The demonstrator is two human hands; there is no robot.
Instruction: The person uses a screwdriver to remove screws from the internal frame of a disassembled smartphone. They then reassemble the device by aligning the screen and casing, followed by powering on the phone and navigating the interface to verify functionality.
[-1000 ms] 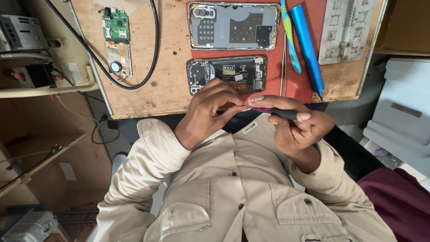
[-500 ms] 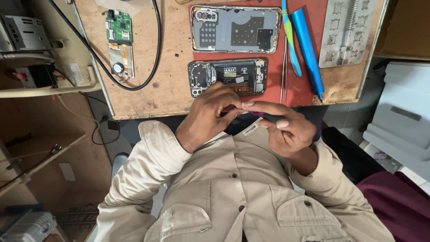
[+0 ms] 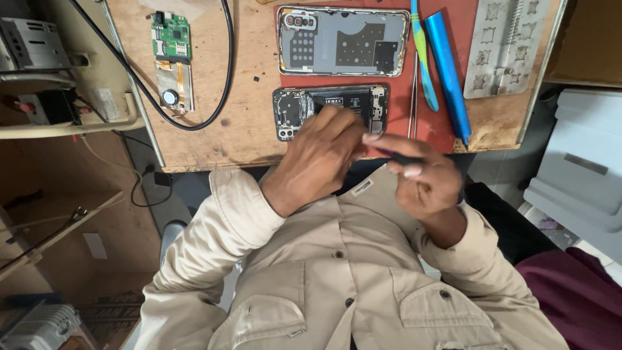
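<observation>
At the near edge of the wooden worktop (image 3: pixel 214 139), two hands meet over one opened phone (image 3: pixel 330 107), which lies on a red mat (image 3: pixel 440 126) with its insides showing. The left hand (image 3: pixel 317 162) is curled, its fingers resting on the near side of that phone; whether it pinches anything I cannot tell. The right hand (image 3: pixel 421 175) is closed around one dark slim tool (image 3: pixel 395 157), whose tip points toward the left hand's fingers.

Farther back on the mat lies one grey phone back cover (image 3: pixel 343 40), just behind the opened phone. Right of both, counted from the phone outward: one pair of thin metal tweezers (image 3: pixel 413 97), one green-and-blue tool (image 3: pixel 422 58), and one blue cylindrical tool (image 3: pixel 447 74), all lying roughly side by side. Toward the right far corner sits one grey metal stencil plate (image 3: pixel 505 45). Toward the left edge lie one green circuit board (image 3: pixel 172 35) and, just nearer, one small metal part with a round piece (image 3: pixel 173 87). One black cable (image 3: pixel 223 71) loops around them.
</observation>
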